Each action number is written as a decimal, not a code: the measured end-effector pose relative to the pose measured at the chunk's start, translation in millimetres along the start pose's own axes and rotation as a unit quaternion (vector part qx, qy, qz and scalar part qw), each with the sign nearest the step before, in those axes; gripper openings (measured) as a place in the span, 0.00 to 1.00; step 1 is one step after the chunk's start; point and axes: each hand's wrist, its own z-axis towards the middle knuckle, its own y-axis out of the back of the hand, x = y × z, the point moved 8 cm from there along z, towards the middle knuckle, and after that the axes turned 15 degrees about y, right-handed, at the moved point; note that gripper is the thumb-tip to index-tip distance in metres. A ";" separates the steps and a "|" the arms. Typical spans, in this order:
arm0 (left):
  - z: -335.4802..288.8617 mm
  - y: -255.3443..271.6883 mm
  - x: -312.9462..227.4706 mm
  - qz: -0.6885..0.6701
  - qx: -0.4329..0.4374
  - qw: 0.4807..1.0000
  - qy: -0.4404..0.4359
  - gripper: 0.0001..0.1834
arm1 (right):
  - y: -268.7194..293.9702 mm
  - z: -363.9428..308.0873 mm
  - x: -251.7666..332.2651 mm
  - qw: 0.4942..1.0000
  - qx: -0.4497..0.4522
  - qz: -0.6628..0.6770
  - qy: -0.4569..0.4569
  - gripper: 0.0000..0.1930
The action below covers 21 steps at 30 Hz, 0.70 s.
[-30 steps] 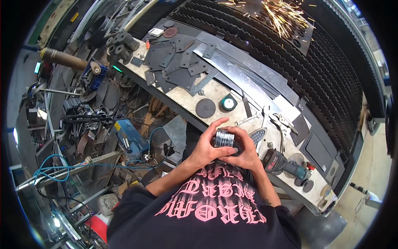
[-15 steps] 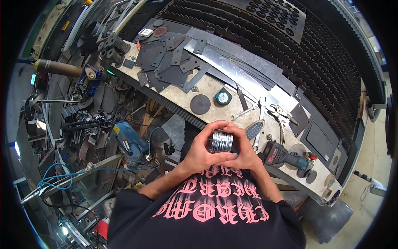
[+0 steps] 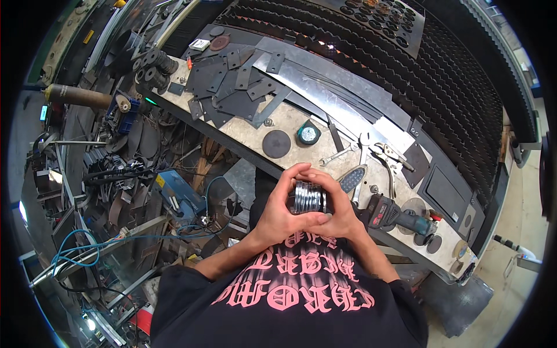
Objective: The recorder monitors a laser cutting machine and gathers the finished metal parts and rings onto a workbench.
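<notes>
A short stack of shiny metal rings (image 3: 308, 198) lies sideways between my two hands, close in front of my chest. My left hand (image 3: 277, 210) curves round its left end, and my right hand (image 3: 343, 210) wraps its right end. The fingertips meet above the stack and the thumbs lie along its lower side. Palms and fingers cover both ends of it. Just beyond my right hand on the bench are a blue-grey perforated pad (image 3: 352, 178) and a cordless angle grinder (image 3: 403, 218).
The long bench (image 3: 232, 130) carries flat dark steel plates (image 3: 232, 87), a round disc (image 3: 277, 144), a tape measure (image 3: 308, 134), a wrench (image 3: 337, 154) and locking pliers (image 3: 390, 155). Metal scrap and a blue machine (image 3: 181, 192) fill the floor at left. A slatted bed (image 3: 418, 87) stands behind.
My fingers have shifted a little over the ring stack, showing more of its upper side. The bench has slid slightly left and up in view. Both hands keep their hold.
</notes>
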 end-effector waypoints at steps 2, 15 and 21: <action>-1.8 0.7 1.5 -0.010 -0.001 1.000 0.014 0.55 | -2.1 6.4 5.7 1.000 0.008 -0.025 0.011 0.45; 0.8 -5.5 18.2 -0.065 0.034 0.994 0.084 0.50 | 5.3 -21.3 -11.7 0.996 -0.045 0.020 -0.080 0.42; 3.6 -8.6 21.1 -0.080 0.061 0.993 0.064 0.45 | 11.1 -25.7 -7.2 0.993 -0.008 -0.012 -0.120 0.47</action>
